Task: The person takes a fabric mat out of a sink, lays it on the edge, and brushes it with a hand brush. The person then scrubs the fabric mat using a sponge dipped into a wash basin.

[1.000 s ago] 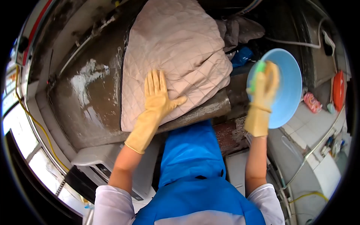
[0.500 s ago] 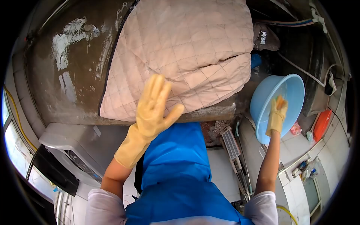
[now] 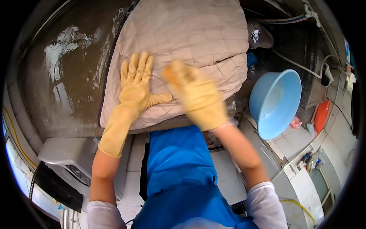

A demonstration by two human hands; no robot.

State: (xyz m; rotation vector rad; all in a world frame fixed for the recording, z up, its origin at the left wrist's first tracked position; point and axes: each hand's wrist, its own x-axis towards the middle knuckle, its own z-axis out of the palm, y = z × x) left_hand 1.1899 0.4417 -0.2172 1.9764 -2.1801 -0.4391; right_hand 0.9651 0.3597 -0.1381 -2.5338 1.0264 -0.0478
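A pale pink quilted cloth (image 3: 183,34) with a dark edging lies spread over the wet slab. My left hand (image 3: 135,86), in a yellow rubber glove, rests flat on its near left part with the fingers stretched and the thumb out. My right hand (image 3: 198,95), gloved alike and smeared by motion, is over the cloth's near middle. Its fingers are closed round an orange-brown scrubber (image 3: 173,76); whether this is a brush or a sponge is too blurred to tell.
The brown slab (image 3: 34,99) is wet and shiny at the left. A light blue basin (image 3: 263,110) stands tilted at the right, near a red-orange object (image 3: 322,116). A grey appliance (image 3: 63,150) stands below the slab at the left. A hose (image 3: 282,20) runs at the upper right.
My right hand has come out of the blue basin with the scrubber and moved left over the cloth. My left hand has moved left and up and now lies flat on the cloth.
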